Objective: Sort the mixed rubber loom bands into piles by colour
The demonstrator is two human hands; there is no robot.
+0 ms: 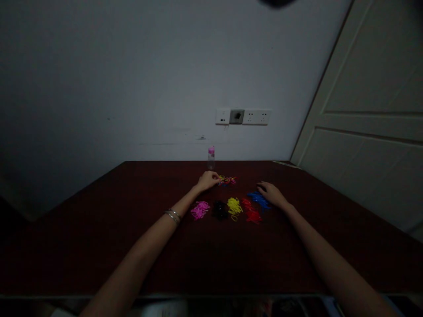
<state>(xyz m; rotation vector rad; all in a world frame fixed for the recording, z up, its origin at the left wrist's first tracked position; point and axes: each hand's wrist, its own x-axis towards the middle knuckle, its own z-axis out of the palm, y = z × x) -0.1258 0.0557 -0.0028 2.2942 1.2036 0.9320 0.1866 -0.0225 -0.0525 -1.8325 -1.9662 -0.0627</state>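
My left hand point(208, 180) is at the left edge of a small mixed-colour pile point(227, 180), its fingers pinched together; what they hold, if anything, is too small to make out. At the upper right of the blue pile point(258, 200), my right hand point(271, 193) rests with its fingers bent, and what lies under the fingertips is unclear. In a row nearer to me lie heaps of small bands: pink point(200, 210), black point(220, 210), yellow point(234, 207) and red point(251, 211). One yellow loop sits at the near end of its heap.
A clear bottle with a pink top point(211, 158) stands behind my left hand, near the wall. The dark red table point(132, 220) meets a wall with sockets point(256, 117). A white panelled door point(363, 119) is at the right.
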